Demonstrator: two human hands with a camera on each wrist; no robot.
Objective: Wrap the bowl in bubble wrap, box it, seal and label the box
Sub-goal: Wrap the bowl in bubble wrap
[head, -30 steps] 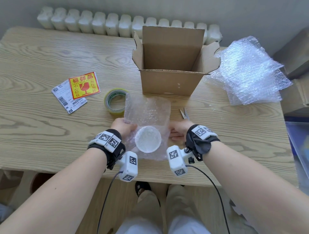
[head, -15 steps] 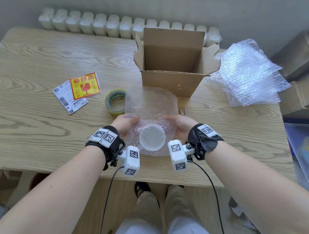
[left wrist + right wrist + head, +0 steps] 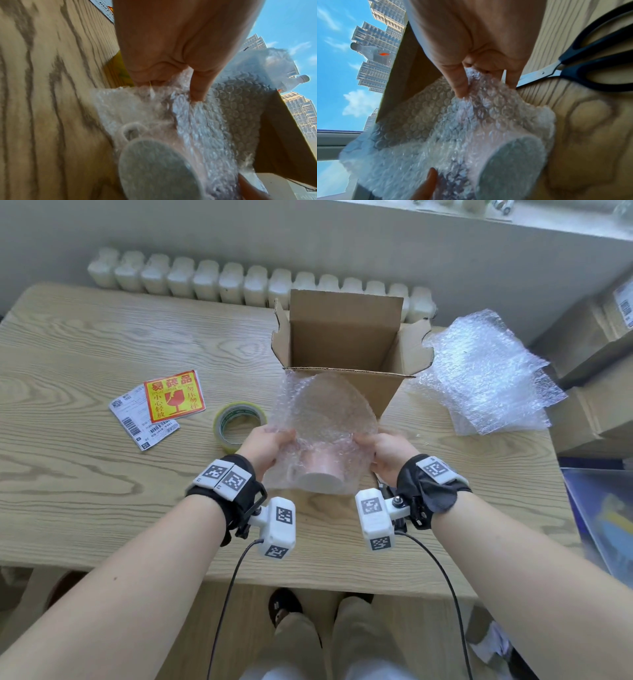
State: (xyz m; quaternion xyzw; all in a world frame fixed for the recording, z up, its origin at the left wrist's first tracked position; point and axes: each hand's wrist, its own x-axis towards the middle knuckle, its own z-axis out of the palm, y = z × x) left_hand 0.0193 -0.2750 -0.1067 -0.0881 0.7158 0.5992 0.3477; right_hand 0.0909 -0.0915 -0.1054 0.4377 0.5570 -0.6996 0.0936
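A pinkish bowl (image 3: 322,470) wrapped in a bubble wrap sheet (image 3: 322,412) is lifted off the table, tilted with its round foot (image 3: 154,169) toward me. My left hand (image 3: 267,445) grips its left side, fingers pinching the bubble wrap (image 3: 197,115). On the right side my right hand (image 3: 385,448) pinches the bubble wrap (image 3: 471,115) against the bowl. The open cardboard box (image 3: 346,350) stands just behind the bowl, flaps up. A tape roll (image 3: 238,422) lies left of my hands. A red fragile sticker (image 3: 174,397) and a barcode label (image 3: 144,419) lie further left.
A pile of spare bubble wrap (image 3: 486,374) lies right of the box. Black-handled scissors (image 3: 590,65) rest on the wooden table (image 3: 85,474) under my right hand. A radiator (image 3: 239,285) runs along the wall behind. Stacked cardboard boxes (image 3: 599,378) stand at the right.
Both hands have lifted the wrapped bowl off the table and tilted it forward toward the box, its foot now facing me. The wrap's far edge has risen in front of the box.
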